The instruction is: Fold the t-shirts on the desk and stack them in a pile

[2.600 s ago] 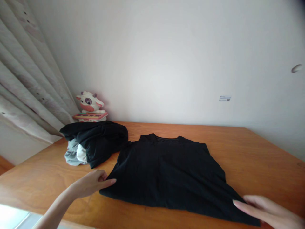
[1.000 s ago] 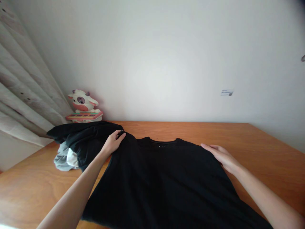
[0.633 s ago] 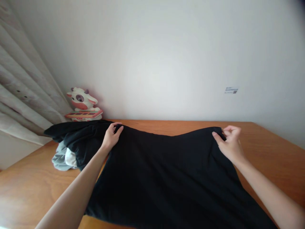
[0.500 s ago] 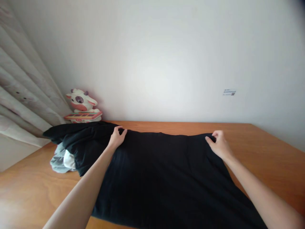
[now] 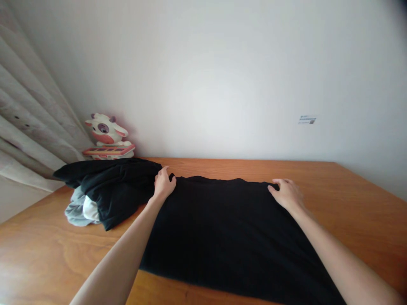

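"Head camera: where does the broad, soft black fabric piece (image 5: 229, 237) lie?"

"Across the orange-brown wooden tabletop (image 5: 359, 220), between both forearms, its near right part running out of the frame."

"And the fingers?"

"The left hand (image 5: 163, 184) bends over the far left corner, dark cloth showing between thumb and forefinger. The right hand (image 5: 288, 192) curls the same way at the far right corner, slightly blurred. Whether either one pinches, I cannot tell."

"How far along does it look?"

"Mostly spread, I'd judge — the middle lies fairly smooth. Left to do: the far edge is wavy, and the near edge slants. Whether the cloth is doubled doesn't show."

"Anything else?"

"Beside the left hand, a crumpled black cloth heap (image 5: 121, 186) with a pale grey bundled cloth (image 5: 76, 207) under it — neither laid flat."
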### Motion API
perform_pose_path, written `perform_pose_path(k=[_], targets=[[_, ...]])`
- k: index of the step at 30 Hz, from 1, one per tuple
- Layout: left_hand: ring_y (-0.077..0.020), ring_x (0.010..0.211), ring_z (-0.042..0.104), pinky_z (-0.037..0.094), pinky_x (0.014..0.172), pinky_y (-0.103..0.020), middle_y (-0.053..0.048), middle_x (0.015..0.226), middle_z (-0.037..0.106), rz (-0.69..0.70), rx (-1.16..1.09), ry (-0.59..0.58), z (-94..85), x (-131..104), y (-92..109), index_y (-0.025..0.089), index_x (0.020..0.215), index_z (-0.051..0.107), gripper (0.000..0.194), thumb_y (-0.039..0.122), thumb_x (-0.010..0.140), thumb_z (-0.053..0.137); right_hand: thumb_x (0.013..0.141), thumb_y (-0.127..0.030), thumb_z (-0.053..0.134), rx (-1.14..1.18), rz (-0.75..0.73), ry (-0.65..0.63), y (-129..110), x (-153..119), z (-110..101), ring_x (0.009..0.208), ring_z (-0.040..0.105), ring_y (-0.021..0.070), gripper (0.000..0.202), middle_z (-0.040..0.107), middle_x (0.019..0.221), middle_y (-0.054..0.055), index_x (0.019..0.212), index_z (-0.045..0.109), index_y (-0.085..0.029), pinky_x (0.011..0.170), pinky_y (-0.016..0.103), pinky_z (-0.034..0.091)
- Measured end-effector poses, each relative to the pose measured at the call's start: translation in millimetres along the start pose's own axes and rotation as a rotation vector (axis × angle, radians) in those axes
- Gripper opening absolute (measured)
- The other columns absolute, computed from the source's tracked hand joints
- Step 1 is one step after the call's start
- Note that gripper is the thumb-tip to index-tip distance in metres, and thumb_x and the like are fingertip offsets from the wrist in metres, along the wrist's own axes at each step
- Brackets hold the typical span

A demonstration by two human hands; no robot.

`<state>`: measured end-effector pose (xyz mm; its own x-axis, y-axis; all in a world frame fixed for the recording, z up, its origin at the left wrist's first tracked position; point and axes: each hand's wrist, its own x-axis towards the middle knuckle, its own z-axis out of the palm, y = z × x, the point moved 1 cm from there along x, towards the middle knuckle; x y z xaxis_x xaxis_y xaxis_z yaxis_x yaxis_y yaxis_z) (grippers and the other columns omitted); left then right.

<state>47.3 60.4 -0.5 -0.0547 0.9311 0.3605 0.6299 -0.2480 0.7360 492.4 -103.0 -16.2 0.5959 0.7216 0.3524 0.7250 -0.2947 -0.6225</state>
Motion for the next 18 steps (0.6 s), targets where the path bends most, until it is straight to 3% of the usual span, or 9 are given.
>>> perform_pose_path(k=[2,5,8,10,13,18], targets=[[-0.0396,0.139,0.047,0.035,0.118,-0.057,-0.020,0.140,0.058,0.141,0.055,-0.024,24.3,-15,27,0.017,0.130,0.058,0.051,0.016,0.080,0.066,0.081,-0.033,0.061,0.038,-0.066,0.040,-25,-10,19,0.127,0.056,0.0407,0.025,0.066,0.127,0.019,0.097,0.075,-0.020,0.109,0.060,0.040],[-0.0361,0.138,0.048,0.036,0.117,-0.054,-0.019,0.141,0.057,0.329,0.069,-0.131,74.1,-49,72,0.019,0.131,0.056,0.045,0.015,0.086,0.058,0.090,-0.037,0.054,0.143,-0.172,0.048,-71,-28,59,0.124,0.059,0.0332,0.025,0.069,0.123,0.014,0.100,0.072,-0.023,0.107,0.052,0.046],[-0.0378,0.145,0.039,0.035,0.115,-0.057,-0.023,0.152,0.047,0.248,0.025,-0.192,120.0,-82,100,0.020,0.140,0.050,0.049,0.015,0.091,0.052,0.100,-0.040,0.040,0.231,-0.196,0.047,-108,-47,98,0.116,0.065,0.0266,0.037,0.071,0.121,0.014,0.112,0.069,-0.021,0.098,0.042,0.053],[-0.0392,0.148,0.035,0.034,0.114,-0.060,-0.026,0.157,0.041,0.187,0.039,-0.210,138.2,-99,105,0.018,0.144,0.047,0.049,0.017,0.095,0.047,0.103,-0.037,0.028,0.251,-0.182,0.042,-120,-58,116,0.113,0.067,0.0251,0.046,0.071,0.124,0.017,0.120,0.066,-0.018,0.093,0.040,0.056],[-0.0405,0.148,0.037,0.033,0.116,-0.059,-0.027,0.158,0.041,0.261,0.163,-0.288,142.6,-109,101,0.014,0.143,0.051,0.045,0.022,0.099,0.044,0.102,-0.033,0.031,0.230,-0.227,-0.014,-118,-71,122,0.115,0.067,0.0259,0.043,0.072,0.123,0.017,0.117,0.068,-0.017,0.098,0.041,0.054],[-0.0348,0.149,0.040,0.033,0.123,-0.048,-0.023,0.159,0.044,0.387,0.402,-0.364,110.8,-93,74,0.007,0.141,0.056,0.050,0.036,0.102,0.044,0.093,-0.032,0.055,0.118,-0.389,-0.157,-77,-64,88,0.131,0.058,0.0291,0.029,0.070,0.133,0.011,0.114,0.072,-0.022,0.118,0.050,0.036]])
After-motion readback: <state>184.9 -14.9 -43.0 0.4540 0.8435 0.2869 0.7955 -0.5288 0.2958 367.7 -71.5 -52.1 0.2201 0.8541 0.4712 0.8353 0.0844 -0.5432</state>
